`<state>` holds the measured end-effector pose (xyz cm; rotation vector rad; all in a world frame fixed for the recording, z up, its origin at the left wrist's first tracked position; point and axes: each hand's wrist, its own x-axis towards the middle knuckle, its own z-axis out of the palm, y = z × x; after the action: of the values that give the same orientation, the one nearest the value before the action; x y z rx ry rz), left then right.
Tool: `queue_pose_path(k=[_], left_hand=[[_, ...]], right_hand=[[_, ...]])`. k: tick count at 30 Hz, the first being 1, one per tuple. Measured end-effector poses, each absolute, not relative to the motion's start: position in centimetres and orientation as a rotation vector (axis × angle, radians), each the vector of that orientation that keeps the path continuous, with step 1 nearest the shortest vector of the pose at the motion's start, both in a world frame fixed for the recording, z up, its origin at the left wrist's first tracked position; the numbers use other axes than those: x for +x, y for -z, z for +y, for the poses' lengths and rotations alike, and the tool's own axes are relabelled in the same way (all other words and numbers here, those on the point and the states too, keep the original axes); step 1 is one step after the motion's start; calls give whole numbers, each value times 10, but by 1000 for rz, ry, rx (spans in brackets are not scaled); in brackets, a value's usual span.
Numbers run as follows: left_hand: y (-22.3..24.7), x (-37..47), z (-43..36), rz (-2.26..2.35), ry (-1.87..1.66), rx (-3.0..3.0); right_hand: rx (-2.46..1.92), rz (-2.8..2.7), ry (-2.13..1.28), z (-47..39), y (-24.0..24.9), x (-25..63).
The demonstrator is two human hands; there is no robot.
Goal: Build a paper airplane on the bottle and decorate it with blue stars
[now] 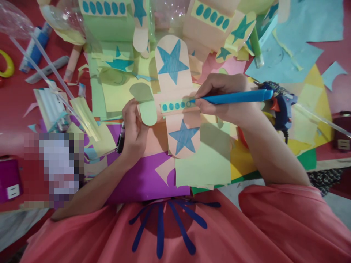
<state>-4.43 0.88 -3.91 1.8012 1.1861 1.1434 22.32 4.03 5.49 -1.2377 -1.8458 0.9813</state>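
Observation:
My right hand [222, 95] pinches a blue marker [238, 96], its tip on a pale green strip [179, 105]. Several blue-filled ovals run along that strip, and the one under the tip is only outlined. The strip lies on a peach paper cutout [175, 87], shaped like an airplane, with a blue star [173, 61] on its upper wing and another blue star [183, 137] on its lower wing. At the cutout's left end, beside a rounded green tail piece [148, 109], my left hand [134, 128] grips the paper, fingers partly hidden behind it.
A glue gun [282, 106] lies to the right on yellow paper. Similar decorated cutouts [106, 22] stand at the back. Markers [40, 47], a clear plastic bottle [16, 18] and paper scraps lie at the left. A green paper sheet [203, 164] sits in front.

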Motion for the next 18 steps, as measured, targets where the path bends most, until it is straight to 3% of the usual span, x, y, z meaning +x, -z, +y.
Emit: queue_pose_path(k=[18], left_hand=[[47, -43, 9, 1175, -1214, 1818]], right_hand=[[-1193, -1903, -1002, 39, -61, 221]])
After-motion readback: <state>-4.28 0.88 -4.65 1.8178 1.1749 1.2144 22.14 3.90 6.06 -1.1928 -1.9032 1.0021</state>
